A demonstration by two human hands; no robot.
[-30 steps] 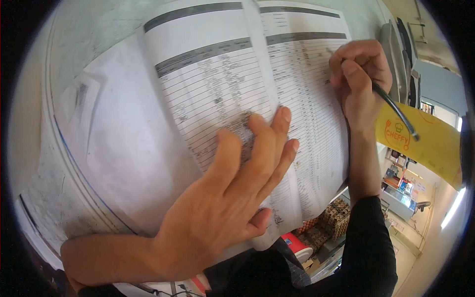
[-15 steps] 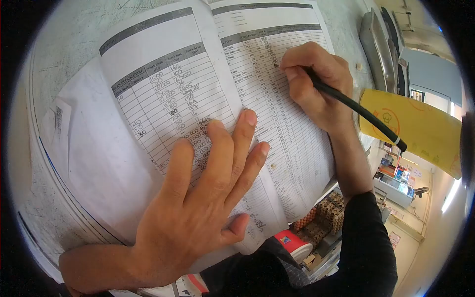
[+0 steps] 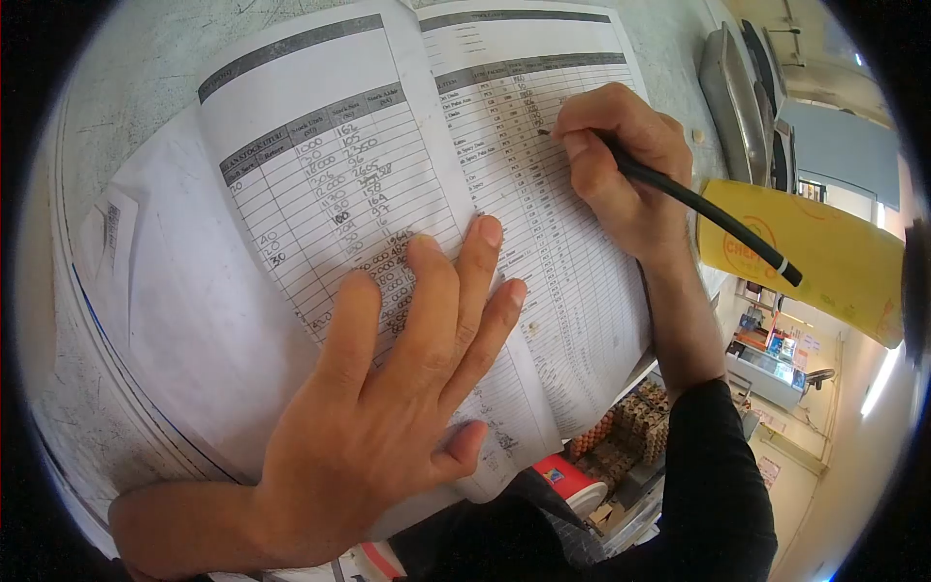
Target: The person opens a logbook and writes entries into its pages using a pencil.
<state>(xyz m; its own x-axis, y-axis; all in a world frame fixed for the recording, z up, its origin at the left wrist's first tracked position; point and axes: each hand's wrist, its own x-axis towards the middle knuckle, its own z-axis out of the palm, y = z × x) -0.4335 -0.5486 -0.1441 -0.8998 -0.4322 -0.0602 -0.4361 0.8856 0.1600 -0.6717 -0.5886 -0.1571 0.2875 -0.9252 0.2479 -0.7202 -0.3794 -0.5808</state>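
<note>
Left hand [image 3: 373,412]: palm down, fingers spread apart, resting on left page of open book [image 3: 592,339]. Book lies on counter [image 3: 145,73], reaching near edge. Right hand [image 3: 626,175]: fingers together, clamped on black pencil [image 3: 713,214], over right page.

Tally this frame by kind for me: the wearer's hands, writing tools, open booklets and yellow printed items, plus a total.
Hands: 2 (left hand, right hand)
Writing tools: 1 (black pencil or pen)
Open booklets: 1 (lined booklet)
Yellow printed items: 1 (yellow item)
Total: 5
</note>
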